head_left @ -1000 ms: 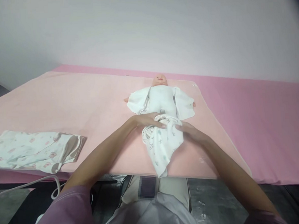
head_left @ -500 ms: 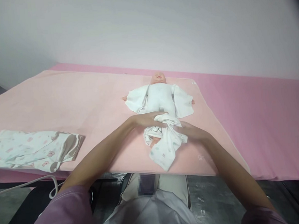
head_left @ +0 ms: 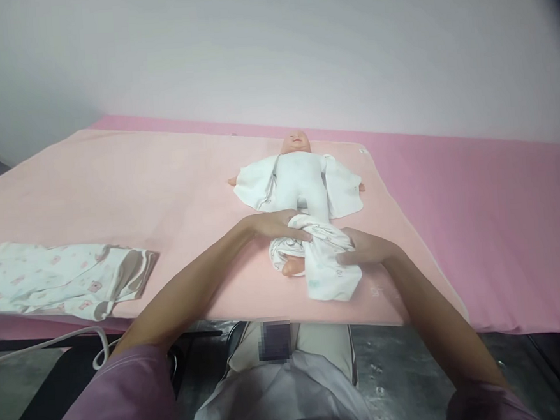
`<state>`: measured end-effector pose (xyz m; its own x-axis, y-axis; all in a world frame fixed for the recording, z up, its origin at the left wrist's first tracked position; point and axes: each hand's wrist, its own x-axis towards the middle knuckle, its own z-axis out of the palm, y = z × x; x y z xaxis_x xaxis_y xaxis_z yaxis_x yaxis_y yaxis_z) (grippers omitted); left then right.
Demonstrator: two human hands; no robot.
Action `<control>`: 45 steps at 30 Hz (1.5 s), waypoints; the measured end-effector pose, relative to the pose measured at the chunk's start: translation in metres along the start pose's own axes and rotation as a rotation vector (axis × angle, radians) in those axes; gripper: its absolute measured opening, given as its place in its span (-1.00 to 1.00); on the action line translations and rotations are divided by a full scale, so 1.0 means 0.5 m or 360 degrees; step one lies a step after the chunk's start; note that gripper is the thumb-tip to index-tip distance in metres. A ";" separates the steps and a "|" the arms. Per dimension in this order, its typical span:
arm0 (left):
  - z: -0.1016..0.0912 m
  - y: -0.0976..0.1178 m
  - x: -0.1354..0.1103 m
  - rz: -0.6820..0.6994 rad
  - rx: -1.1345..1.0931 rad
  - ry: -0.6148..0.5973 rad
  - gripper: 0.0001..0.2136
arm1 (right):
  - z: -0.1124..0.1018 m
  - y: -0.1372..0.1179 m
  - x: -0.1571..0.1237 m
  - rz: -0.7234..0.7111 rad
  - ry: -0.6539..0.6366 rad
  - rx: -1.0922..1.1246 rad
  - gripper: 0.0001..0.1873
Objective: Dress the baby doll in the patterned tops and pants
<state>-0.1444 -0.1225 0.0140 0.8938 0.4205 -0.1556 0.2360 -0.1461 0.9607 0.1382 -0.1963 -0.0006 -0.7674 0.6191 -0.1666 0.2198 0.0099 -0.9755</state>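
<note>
A baby doll lies on its back on the peach mat, head toward the wall, its white top spread open at the sleeves. White printed baby pants are bunched around its lower legs. One bare foot pokes out of the left leg opening; the other foot is hidden in the cloth. My left hand is closed on the bunched fabric at the doll's shin. On the other side my right hand grips the edge of the hanging pant leg, thumb on top of the cloth.
Folded printed baby clothes lie at the mat's left front. The peach mat covers part of a pink bed surface against a pale wall. A white cable hangs below the front edge at left.
My right hand has shifted slightly down and spread the right pant leg, which was twisted to a point and now hangs wider and further right. More of the bare foot shows.
</note>
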 end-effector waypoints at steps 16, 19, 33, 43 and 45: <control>0.000 0.012 -0.009 -0.0007 0.0208 -0.0027 -0.57 | 0.004 -0.017 0.000 0.0068 -0.0313 0.0007 -0.28; -0.002 0.006 -0.011 0.0023 0.0041 -0.0073 -0.50 | 0.002 -0.010 -0.001 -0.0074 -0.0149 0.0057 -0.32; 0.069 0.013 -0.024 -0.0059 -0.0112 0.0240 -0.39 | 0.076 -0.047 -0.011 -0.0100 0.0635 0.0001 -0.30; 0.157 0.069 -0.022 -0.0345 0.1010 0.0312 -0.64 | 0.273 0.025 -0.064 0.0307 0.1794 -0.0707 -0.72; 0.170 0.073 -0.015 -0.0346 0.1253 0.0274 -0.55 | 0.281 0.043 -0.073 0.0423 0.1864 -0.0824 -0.75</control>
<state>-0.1102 -0.2073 0.0308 0.7420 0.6332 -0.2202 0.6510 -0.6023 0.4620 0.0865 -0.3290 -0.0359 0.2536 0.9579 0.1346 0.6888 -0.0812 -0.7203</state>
